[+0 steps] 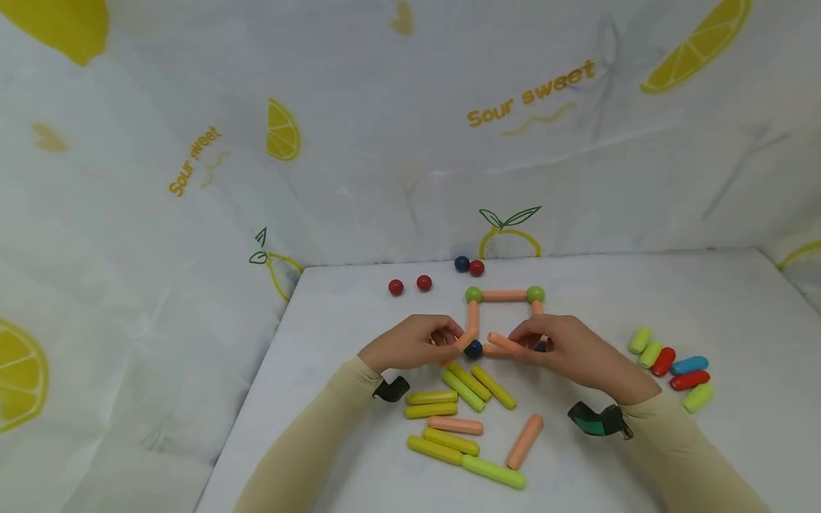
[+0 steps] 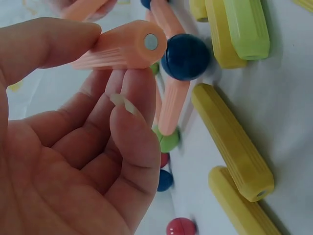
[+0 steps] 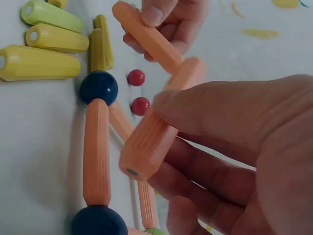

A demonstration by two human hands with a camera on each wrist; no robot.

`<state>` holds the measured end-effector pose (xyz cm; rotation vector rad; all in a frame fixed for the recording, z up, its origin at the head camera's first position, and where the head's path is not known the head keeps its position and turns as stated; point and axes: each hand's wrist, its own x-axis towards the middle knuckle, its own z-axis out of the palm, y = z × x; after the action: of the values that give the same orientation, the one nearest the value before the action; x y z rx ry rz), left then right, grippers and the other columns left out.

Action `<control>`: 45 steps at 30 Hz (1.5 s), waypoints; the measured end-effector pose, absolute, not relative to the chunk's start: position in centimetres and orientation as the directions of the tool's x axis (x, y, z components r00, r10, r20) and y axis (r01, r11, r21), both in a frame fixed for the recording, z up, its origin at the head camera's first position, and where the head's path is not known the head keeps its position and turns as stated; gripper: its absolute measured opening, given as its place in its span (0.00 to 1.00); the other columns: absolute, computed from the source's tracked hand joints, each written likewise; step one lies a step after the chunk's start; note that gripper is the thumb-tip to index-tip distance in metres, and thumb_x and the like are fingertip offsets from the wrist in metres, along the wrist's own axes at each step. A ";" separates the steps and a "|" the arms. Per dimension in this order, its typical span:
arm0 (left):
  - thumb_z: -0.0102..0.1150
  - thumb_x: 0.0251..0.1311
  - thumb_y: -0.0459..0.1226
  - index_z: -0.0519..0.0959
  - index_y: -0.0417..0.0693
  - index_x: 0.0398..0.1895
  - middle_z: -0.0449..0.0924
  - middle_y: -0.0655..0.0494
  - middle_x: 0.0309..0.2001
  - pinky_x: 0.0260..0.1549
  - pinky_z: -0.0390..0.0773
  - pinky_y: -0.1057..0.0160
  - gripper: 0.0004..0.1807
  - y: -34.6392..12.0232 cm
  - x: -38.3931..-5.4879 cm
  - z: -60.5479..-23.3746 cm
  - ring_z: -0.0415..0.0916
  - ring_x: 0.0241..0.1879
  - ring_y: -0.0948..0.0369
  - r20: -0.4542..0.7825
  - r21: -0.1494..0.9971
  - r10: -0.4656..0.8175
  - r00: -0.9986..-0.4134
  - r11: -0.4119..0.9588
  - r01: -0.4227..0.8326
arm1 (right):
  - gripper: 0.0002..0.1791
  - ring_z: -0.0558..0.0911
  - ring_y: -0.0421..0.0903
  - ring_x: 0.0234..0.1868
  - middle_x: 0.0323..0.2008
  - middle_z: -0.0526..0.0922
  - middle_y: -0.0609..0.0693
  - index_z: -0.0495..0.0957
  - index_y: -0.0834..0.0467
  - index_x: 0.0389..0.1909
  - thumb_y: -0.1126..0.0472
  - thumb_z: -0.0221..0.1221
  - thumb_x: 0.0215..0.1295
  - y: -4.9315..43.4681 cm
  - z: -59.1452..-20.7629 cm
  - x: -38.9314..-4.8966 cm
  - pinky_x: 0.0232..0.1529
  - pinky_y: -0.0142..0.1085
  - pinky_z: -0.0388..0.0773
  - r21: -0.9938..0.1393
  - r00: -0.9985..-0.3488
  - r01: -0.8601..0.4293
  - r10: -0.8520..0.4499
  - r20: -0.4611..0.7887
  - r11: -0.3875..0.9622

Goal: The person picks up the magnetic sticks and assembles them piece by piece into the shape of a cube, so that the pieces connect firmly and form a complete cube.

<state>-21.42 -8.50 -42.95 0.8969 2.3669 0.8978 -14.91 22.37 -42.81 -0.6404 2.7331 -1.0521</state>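
Thumb and fingers of my left hand pinch an orange magnetic rod, whose round metal end faces the left wrist camera. My right hand pinches a second orange magnetic rod, tilted and raised above the table. Below both hands lies a square of orange rods joined by balls. Two green balls form its far corners, and two navy balls its near ones. The left hand's rod is beside the near left navy ball. In the head view, my right fingers partly cover the near right corner.
Several yellow rods, light green rods and two orange rods lie nearer me. Red balls and a navy ball sit along the back. Short red, blue and green pieces lie at right. Patterned cloth hangs behind the table.
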 end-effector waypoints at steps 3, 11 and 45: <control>0.66 0.75 0.46 0.84 0.56 0.57 0.86 0.66 0.43 0.45 0.83 0.68 0.12 -8.5 -21.5 -42.9 0.82 0.43 0.67 -0.185 0.698 0.715 -0.675 0.579 0.421 | 0.09 0.79 0.38 0.37 0.41 0.88 0.39 0.89 0.49 0.49 0.57 0.72 0.71 21.7 -43.1 -14.7 0.38 0.30 0.80 -0.667 -0.890 -0.333 -0.455 -0.010 0.666; 0.68 0.72 0.46 0.86 0.61 0.53 0.86 0.69 0.42 0.45 0.82 0.68 0.10 -9.6 -21.2 -43.7 0.81 0.42 0.67 -0.297 0.653 0.688 -0.662 0.652 0.384 | 0.03 0.78 0.33 0.36 0.35 0.84 0.33 0.88 0.42 0.41 0.54 0.73 0.70 19.0 -44.3 -12.6 0.39 0.30 0.80 -0.672 -0.833 -0.346 -0.545 -0.101 0.654; 0.75 0.64 0.42 0.89 0.66 0.42 0.85 0.67 0.36 0.37 0.80 0.65 0.06 -12.4 -20.1 -43.9 0.79 0.37 0.65 -0.435 0.512 0.606 -0.666 0.775 0.371 | 0.06 0.73 0.34 0.32 0.30 0.78 0.34 0.88 0.44 0.37 0.56 0.76 0.65 16.4 -45.5 -8.6 0.34 0.33 0.73 -0.591 -0.804 -0.353 -0.558 -0.206 0.726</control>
<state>-20.08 -12.45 -43.93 0.7263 2.3638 0.5133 -8.62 16.41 -45.47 -0.7039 2.5590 -0.7674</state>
